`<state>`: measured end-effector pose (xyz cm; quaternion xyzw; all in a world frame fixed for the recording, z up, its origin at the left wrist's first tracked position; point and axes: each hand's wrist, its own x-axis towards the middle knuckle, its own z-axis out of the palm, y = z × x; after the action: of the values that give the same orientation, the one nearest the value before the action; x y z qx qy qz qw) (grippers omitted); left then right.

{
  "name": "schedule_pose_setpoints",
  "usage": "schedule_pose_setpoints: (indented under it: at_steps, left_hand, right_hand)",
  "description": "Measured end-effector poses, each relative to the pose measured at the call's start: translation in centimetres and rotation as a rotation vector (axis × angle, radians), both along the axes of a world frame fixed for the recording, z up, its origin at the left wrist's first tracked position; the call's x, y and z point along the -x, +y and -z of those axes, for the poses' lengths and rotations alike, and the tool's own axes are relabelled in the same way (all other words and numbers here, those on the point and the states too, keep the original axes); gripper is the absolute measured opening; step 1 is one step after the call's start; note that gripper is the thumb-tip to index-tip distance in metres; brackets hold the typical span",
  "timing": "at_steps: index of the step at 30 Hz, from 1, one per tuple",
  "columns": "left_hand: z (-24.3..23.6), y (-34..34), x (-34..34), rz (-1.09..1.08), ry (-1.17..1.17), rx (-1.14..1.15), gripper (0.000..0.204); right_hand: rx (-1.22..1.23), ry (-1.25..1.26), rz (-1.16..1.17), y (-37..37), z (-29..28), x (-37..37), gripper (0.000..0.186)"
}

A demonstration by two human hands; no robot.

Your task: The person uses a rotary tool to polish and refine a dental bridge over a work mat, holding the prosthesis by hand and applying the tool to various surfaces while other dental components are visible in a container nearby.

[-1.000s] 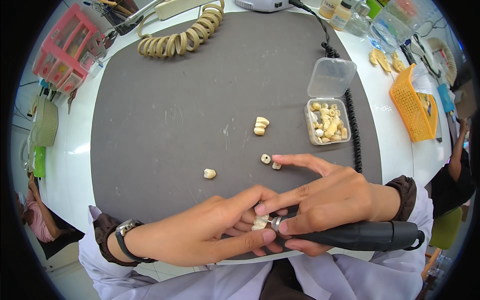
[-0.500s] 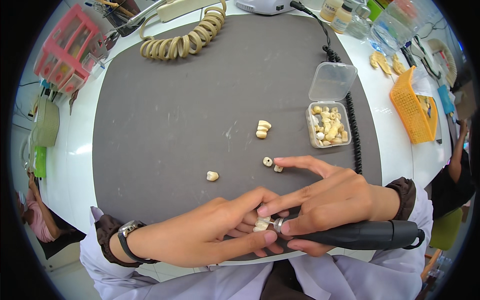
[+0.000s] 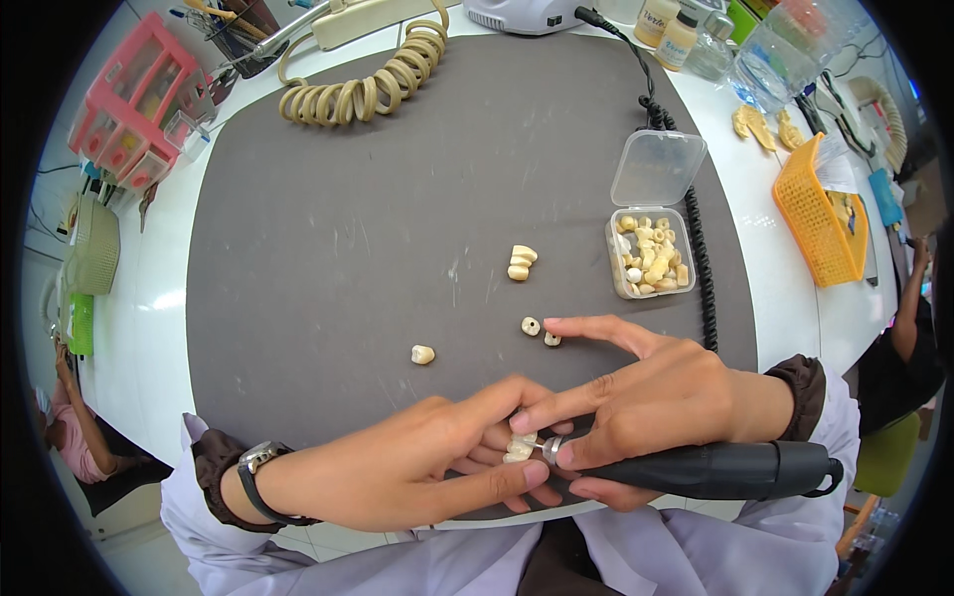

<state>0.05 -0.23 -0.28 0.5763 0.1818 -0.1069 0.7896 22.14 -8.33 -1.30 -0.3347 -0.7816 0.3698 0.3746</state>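
Close to my body, my left hand [image 3: 432, 452] pinches a small cream dental bridge [image 3: 519, 449] between thumb and fingers. My right hand [image 3: 661, 402] is wrapped round a black rotary handpiece [image 3: 715, 471], whose thin bur meets or nearly meets the bridge; exact contact is too small to tell. The right index finger stretches out above a small dental crown [image 3: 552, 339]. Beside that lies another crown [image 3: 531, 326] with a dark hole. A single crown [image 3: 423, 355] rests farther left, and a joined piece of teeth [image 3: 522, 262] lies farther away on the grey mat [image 3: 328, 248].
An open clear box [image 3: 651, 253] of dental crowns stands at the right, beside a black coiled cord [image 3: 699, 248]. A beige coiled hose [image 3: 363, 94] lies at the back. Pink drawers [image 3: 134, 99] stand far left, an orange basket [image 3: 820, 214] far right. Other people sit at both sides.
The mat and the things on it appear slightly lower in the picture. Both hands keep their grip, with the bur still at the dental bridge.
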Motion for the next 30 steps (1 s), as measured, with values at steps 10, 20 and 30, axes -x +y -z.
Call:
schedule_pose_setpoints:
  at_steps: [10, 20, 30]
  left_hand:
    - [0.21, -0.01, 0.00, 0.000, -0.004, 0.009, 0.030]
    - [0.40, -0.28, 0.11, -0.035, -0.002, 0.040, 0.030]
    - [0.28, -0.18, 0.11, -0.019, -0.013, 0.030, 0.030]
  right_hand:
    - [-0.029, -0.016, 0.011, -0.09, 0.23, 0.07, 0.007]
    - [-0.032, -0.003, 0.011, -0.08, 0.36, 0.12, 0.007]
    - [-0.034, 0.010, -0.002, -0.11, 0.49, 0.02, 0.009]
